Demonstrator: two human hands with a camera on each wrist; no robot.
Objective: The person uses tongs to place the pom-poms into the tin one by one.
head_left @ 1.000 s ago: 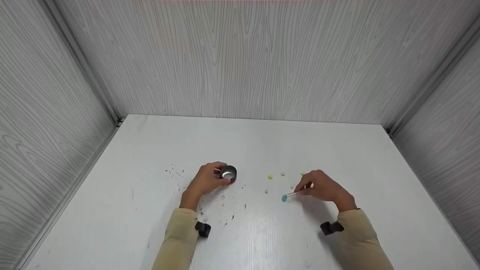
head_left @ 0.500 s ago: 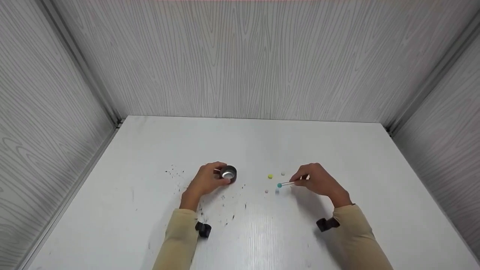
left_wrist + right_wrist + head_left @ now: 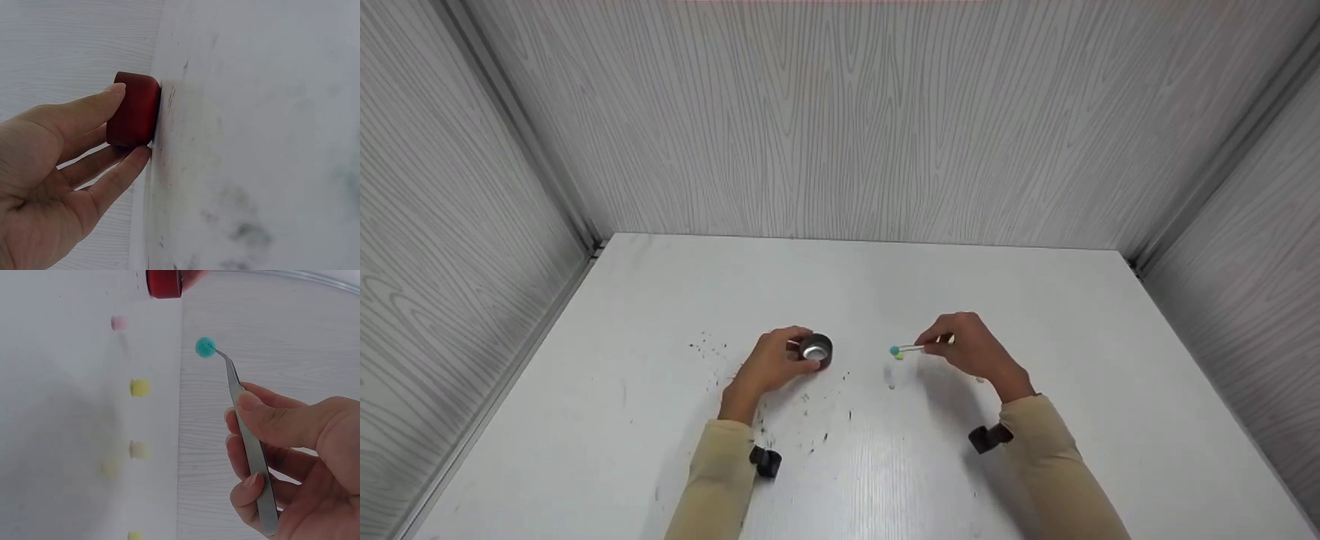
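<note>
My left hand (image 3: pixel 769 364) grips a small round metal cup (image 3: pixel 135 109), red outside and silvery inside, between thumb and fingers. It stands upright on the white table, its mouth facing up. In the right wrist view, my right hand (image 3: pixel 304 455) holds steel tweezers (image 3: pixel 254 453) with bent tips. A teal fuzzy ball (image 3: pixel 206 347) is pinched at those tips, raised above the table and to the right of the cup. Beneath it in the head view, a yellow ball (image 3: pixel 899 356) is partly covered.
Other small balls lie on the tabletop (image 3: pixel 855 270): a pink one (image 3: pixel 118 323), a cream one (image 3: pixel 138 449), a paler one (image 3: pixel 109 467) and a second yellow one (image 3: pixel 134 535). Dark specks mark the table around the left hand. Grey wood-grain panels (image 3: pixel 840 120) enclose the back and sides.
My right hand has moved left and away from me, carrying the teal ball in the tweezers up off the table toward the cup. My left hand and the cup have stayed in place.
</note>
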